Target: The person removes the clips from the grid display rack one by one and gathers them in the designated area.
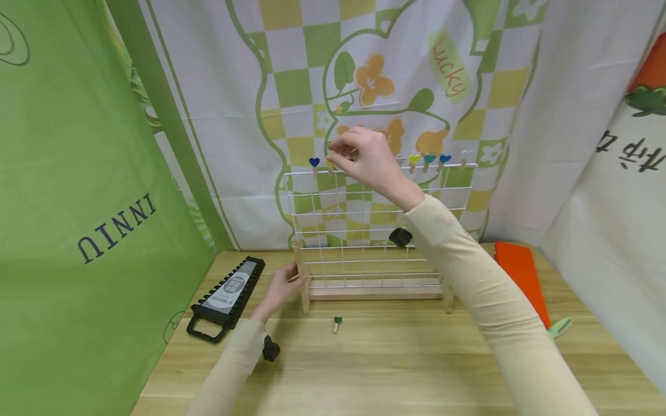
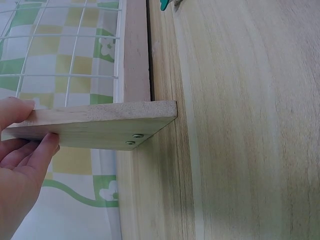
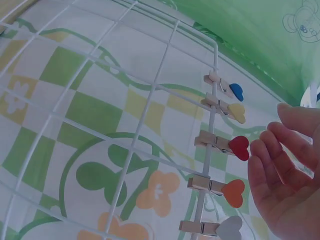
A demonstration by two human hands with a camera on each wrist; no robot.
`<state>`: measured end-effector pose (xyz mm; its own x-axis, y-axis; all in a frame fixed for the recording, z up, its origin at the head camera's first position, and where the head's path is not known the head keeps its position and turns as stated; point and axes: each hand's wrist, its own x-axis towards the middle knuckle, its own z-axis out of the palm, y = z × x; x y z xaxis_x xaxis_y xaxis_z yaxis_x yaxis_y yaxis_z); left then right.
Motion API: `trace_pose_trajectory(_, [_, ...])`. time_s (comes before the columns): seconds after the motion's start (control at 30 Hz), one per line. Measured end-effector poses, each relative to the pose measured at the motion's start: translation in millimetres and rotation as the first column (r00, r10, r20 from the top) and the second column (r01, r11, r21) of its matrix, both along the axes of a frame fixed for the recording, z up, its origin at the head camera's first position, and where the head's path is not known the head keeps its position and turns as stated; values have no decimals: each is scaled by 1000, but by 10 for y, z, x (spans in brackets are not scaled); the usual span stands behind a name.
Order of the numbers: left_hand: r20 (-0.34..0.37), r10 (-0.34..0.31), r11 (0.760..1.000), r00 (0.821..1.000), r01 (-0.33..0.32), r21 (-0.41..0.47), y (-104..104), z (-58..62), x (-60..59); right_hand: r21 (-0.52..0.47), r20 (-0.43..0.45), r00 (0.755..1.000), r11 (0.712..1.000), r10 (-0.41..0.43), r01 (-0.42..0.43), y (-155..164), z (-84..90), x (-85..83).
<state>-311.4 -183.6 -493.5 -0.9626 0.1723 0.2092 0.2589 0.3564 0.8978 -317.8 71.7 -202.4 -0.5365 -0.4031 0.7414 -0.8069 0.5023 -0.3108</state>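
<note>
A white wire grid rack point(image 1: 364, 231) stands upright in wooden supports. Its left wooden support point(image 2: 100, 112) is pinched between the thumb and fingers of my left hand point(image 1: 283, 285). Heart-topped wooden clothespins line the top wire, among them a dark blue one point(image 3: 235, 91), a yellow one point(image 3: 236, 113), a red one point(image 3: 238, 148), an orange one point(image 3: 232, 193) and a white one point(image 3: 229, 228). Beside the red one, my right hand point(image 3: 290, 170) has loosely bent fingers, thumb apart, holding nothing. In the head view this hand covers some clothespins. A green heart clothespin point(image 1: 337, 325) lies on the table.
On the table's left lies a black toothed holder with a handle point(image 1: 229, 294). An orange-red flat object point(image 1: 522, 280) lies at the right, a light green item point(image 1: 560, 327) by its near end. Patterned curtains point(image 1: 218, 115) hang behind and at both sides.
</note>
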Motion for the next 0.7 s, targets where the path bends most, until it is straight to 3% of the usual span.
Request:
trace_pose_trajectory(0.37, [-7, -5, 1000, 1000, 5, 3, -6, -25, -17, 141, 113, 992, 989, -50, 34, -131, 106, -146])
trace_pose_trajectory(0.7, [7, -5, 1000, 1000, 5, 6, -21, 0, -3, 235, 207, 976, 972, -66, 16, -243, 120, -221])
